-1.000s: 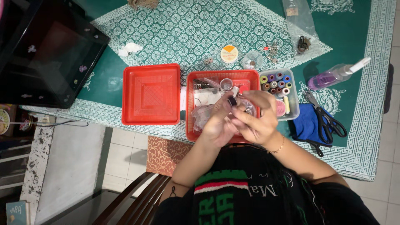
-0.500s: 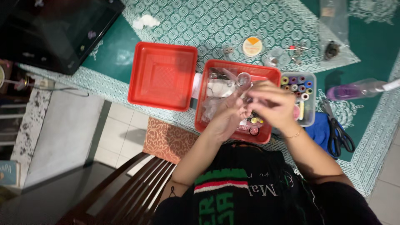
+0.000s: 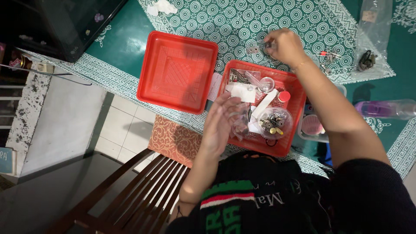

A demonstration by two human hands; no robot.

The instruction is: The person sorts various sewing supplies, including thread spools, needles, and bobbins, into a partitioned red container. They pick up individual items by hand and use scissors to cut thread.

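Seated person seen from above, with places given relative to the red basket [image 3: 289,149] on the green patterned tablecloth [image 3: 208,17]. Nearest the viewer, a wooden chair back [image 3: 143,190] lies below and left of the basket. The left hand [image 3: 221,123] rests at the basket's near-left edge, fingers loosely curled around crumpled clear plastic bags [image 3: 238,123]; whether it grips them firmly cannot be told. Inside the basket, right of that hand, sits a round clear container of small beads and charms [image 3: 273,122], with a red-capped vial [image 3: 283,96] and a small clear cup [image 3: 266,84] farther in. A red tray [image 3: 177,71], turned over, lies just left of the basket. Beyond the basket's far edge the right hand [image 3: 284,45] is closed, fingertips pinched on a small object [image 3: 268,44] too small to identify, just above the cloth beside small metal findings [image 3: 252,50]. A clear plastic box [image 3: 314,125] and a purple spray bottle [image 3: 383,108] lie right of the basket.

Risk: the outstretched right forearm passes over the basket; lowering it could likely knock the vial or the bead container and scatter the contents. A loose pinch could drop the small piece among the findings.
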